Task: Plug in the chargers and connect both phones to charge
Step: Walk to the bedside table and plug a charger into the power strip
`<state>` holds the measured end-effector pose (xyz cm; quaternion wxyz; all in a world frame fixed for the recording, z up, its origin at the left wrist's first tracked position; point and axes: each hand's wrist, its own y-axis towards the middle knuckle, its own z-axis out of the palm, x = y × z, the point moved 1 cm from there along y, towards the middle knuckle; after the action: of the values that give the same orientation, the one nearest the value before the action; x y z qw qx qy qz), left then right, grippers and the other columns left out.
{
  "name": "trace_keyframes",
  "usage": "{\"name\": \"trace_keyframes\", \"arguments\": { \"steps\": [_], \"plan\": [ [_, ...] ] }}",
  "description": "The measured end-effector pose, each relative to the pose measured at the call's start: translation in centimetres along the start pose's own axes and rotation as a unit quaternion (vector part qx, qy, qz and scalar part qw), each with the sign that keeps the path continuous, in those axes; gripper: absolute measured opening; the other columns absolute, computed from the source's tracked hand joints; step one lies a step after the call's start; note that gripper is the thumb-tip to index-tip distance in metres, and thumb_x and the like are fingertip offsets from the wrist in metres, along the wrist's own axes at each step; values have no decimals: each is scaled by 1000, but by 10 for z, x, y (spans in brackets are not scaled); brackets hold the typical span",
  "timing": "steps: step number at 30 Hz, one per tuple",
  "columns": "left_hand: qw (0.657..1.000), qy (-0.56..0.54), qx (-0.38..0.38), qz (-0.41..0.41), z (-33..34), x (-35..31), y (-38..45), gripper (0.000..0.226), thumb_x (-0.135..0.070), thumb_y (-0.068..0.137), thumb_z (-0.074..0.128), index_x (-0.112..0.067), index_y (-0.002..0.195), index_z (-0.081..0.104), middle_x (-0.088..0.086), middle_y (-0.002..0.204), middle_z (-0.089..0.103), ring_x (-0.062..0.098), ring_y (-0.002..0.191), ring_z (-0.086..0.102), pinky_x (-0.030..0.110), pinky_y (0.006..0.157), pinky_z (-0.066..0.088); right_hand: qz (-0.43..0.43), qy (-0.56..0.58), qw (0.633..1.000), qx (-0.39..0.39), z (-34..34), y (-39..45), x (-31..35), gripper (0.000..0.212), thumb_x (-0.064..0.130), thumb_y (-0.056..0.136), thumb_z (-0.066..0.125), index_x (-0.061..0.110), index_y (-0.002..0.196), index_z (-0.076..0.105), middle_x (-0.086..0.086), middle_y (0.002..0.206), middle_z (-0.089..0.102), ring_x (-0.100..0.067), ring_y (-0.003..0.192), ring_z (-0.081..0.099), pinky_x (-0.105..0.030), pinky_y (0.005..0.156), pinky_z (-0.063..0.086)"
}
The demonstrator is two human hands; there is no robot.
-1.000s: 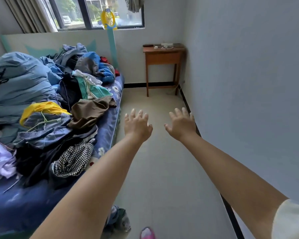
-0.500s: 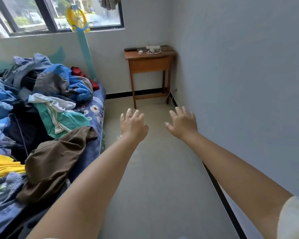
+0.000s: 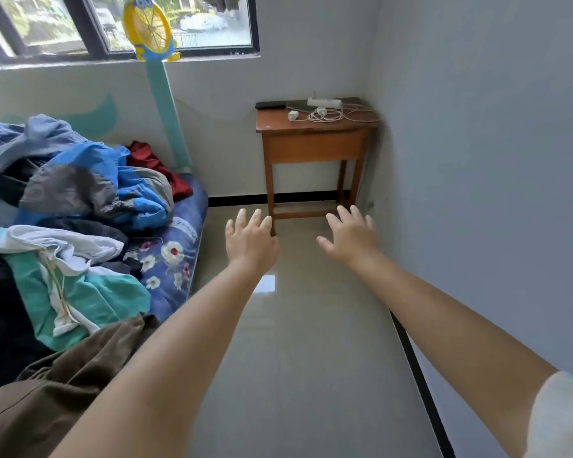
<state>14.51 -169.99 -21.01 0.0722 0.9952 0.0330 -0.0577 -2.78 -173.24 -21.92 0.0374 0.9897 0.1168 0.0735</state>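
Note:
A small wooden table (image 3: 315, 148) stands in the far right corner. On its top lie a white power strip (image 3: 324, 102), two white chargers (image 3: 306, 114) with coiled cables (image 3: 343, 114), a dark phone (image 3: 270, 105) at the left edge and a second phone (image 3: 297, 105) beside the strip. My left hand (image 3: 250, 241) and my right hand (image 3: 351, 238) are stretched out ahead of me, fingers spread, holding nothing. Both hands are well short of the table.
A bed (image 3: 176, 256) piled with clothes (image 3: 80, 200) fills the left side. A yellow fan on a teal stand (image 3: 153, 34) rises by the window. The grey wall (image 3: 477, 160) runs along the right. Pale tiled floor (image 3: 305, 342) leads to the table.
The view has moved forward and the table now looks larger and closer. Both hands stay out in front, spread and empty.

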Motion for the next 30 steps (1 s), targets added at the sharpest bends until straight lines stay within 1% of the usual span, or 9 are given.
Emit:
{"name": "trace_keyframes", "arguments": {
  "steps": [4, 5, 7, 11, 16, 20, 26, 30],
  "plan": [
    [1000, -5, -2, -26, 21, 24, 97, 44, -26, 89, 40, -18, 132, 35, 6, 150, 24, 30, 139, 10, 47, 112, 9, -28, 3, 999, 17, 23, 106, 2, 54, 41, 91, 45, 14, 136, 32, -12, 151, 23, -30, 139, 12, -50, 111, 15],
    [1000, -3, 4, -29, 25, 30, 112, 45, -26, 89, 40, -18, 133, 35, 6, 150, 24, 29, 139, 10, 46, 112, 9, -29, 4, 999, 18, 25, 120, 2, 54, 41, 91, 45, 14, 136, 32, -12, 151, 23, -29, 139, 12, -49, 111, 15],
    [999, 4, 12, -33, 37, 46, 161, 46, -27, 90, 40, -18, 134, 33, 5, 151, 23, 29, 139, 9, 45, 112, 9, -33, 7, 999, 9, 34, 175, 1, 54, 40, 91, 45, 14, 136, 33, -12, 151, 24, -29, 139, 13, -49, 111, 16],
    [1000, 9, 8, -29, 53, 83, 273, 46, -29, 91, 39, -19, 135, 33, 4, 150, 25, 28, 139, 10, 44, 112, 9, -22, 6, 1000, -3, 43, 289, 1, 52, 39, 91, 46, 13, 135, 35, -12, 150, 26, -29, 139, 15, -48, 110, 19],
    [1000, 18, 1, -13, 62, 113, 405, 42, -28, 92, 36, -19, 133, 36, 4, 150, 27, 30, 138, 12, 44, 111, 12, 9, 9, 1000, 1, 47, 407, -10, 52, 39, 92, 45, 14, 136, 33, -11, 150, 26, -28, 139, 16, -47, 110, 20],
    [999, 18, 26, 4, 84, 124, 492, 41, -28, 92, 36, -19, 132, 36, 4, 150, 26, 30, 138, 11, 44, 111, 13, 22, 9, 1000, 7, 57, 488, -25, 52, 38, 92, 45, 13, 136, 33, -11, 150, 25, -28, 139, 16, -47, 110, 22],
    [998, 32, 46, 31, 129, 130, 618, 43, -31, 93, 35, -21, 135, 31, 1, 151, 23, 28, 139, 8, 42, 111, 12, 28, 12, 999, 11, 83, 618, -51, 54, 39, 92, 45, 13, 137, 31, -13, 150, 26, -31, 139, 16, -46, 111, 21],
    [997, 35, 71, 18, 150, 134, 699, 43, -32, 93, 36, -22, 134, 32, 1, 151, 23, 28, 139, 9, 43, 111, 14, 31, 21, 999, 33, 102, 699, -74, 55, 40, 91, 46, 13, 137, 31, -13, 150, 26, -31, 139, 17, -46, 111, 22]
  ]
}}
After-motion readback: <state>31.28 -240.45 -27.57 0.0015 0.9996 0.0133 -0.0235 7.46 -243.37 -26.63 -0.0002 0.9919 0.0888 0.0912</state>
